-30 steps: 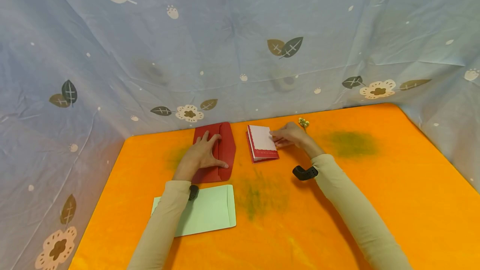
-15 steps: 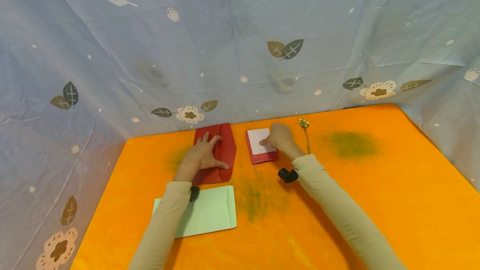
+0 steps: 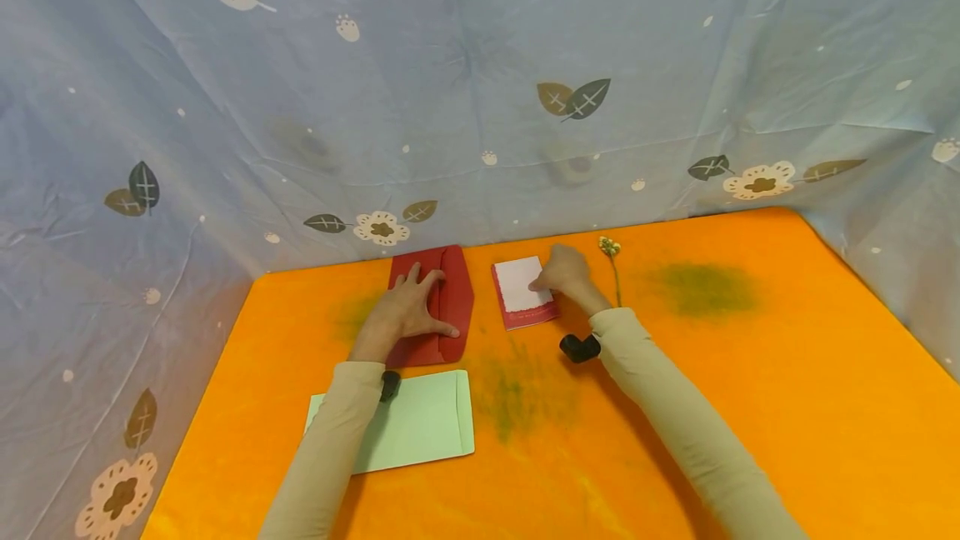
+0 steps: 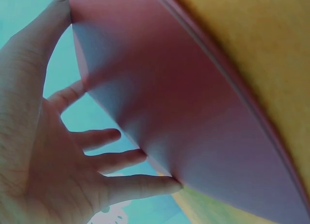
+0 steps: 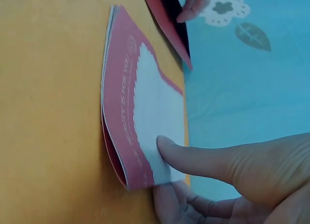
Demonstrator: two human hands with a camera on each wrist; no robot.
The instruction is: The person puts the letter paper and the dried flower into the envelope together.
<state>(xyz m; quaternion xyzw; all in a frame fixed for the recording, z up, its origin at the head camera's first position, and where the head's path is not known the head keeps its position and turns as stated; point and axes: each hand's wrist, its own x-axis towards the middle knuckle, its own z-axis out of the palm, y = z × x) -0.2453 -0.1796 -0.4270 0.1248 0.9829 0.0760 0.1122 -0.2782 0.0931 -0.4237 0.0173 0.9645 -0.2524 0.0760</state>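
My left hand (image 3: pixel 401 312) rests on a red envelope (image 3: pixel 457 298) with its fingers spread; the envelope's flap points right. In the left wrist view the fingertips (image 4: pixel 175 185) touch the envelope's surface. To the right, a small folded red-and-white greeting card (image 3: pixel 519 283) lies on the orange cloth. My right hand (image 3: pixel 566 272) pinches the card's right edge, with the thumb (image 5: pixel 193 158) on the white face and the other fingers under the edge. The card's folded layers part slightly near that edge in the right wrist view.
A pale green envelope (image 3: pixel 431 423) lies in front of the red one, partly under my left forearm. Right of my right hand is a small flower sprig (image 3: pixel 610 247) with a thin stem. A patterned blue curtain (image 3: pixel 480 107) hangs behind the table.
My right hand has shifted left onto the card's right edge, its thumb now over the white face. The card's raised front has come down flatter. My left hand stays on the red envelope.
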